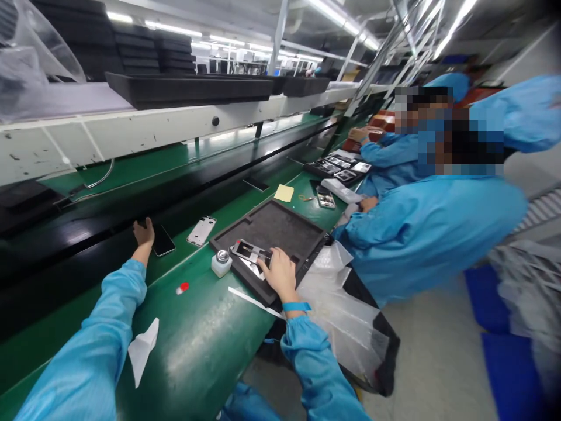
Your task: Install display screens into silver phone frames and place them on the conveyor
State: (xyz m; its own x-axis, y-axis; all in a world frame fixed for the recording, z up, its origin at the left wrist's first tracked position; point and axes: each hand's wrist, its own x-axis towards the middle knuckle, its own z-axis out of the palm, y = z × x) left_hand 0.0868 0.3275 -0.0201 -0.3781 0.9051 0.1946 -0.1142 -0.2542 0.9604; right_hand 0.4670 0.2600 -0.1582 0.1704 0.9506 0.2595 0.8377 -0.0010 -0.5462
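Note:
My left hand (144, 234) is over the edge of the black conveyor belt, fingers apart and nothing visible in them. Just to its right lies a dark-screened phone (163, 241). My right hand (281, 272) grips the near end of a phone housing (251, 252), which shows dark and silver parts and a red spot. That housing is at the near left edge of a black foam tray (280, 222), above another pale piece (253, 268). The fingertips of this hand are partly hidden. A white phone back frame (201, 231) rests between the dark phone and the tray.
A metal-capped bottle (221, 264) stands beside the tray. On the green bench (197, 333) are a red-capped item (182, 287), a white paper scrap (144, 351) and a yellow note (284, 193). Co-workers in blue sit at right; clear plastic bags (337, 310) hang nearby.

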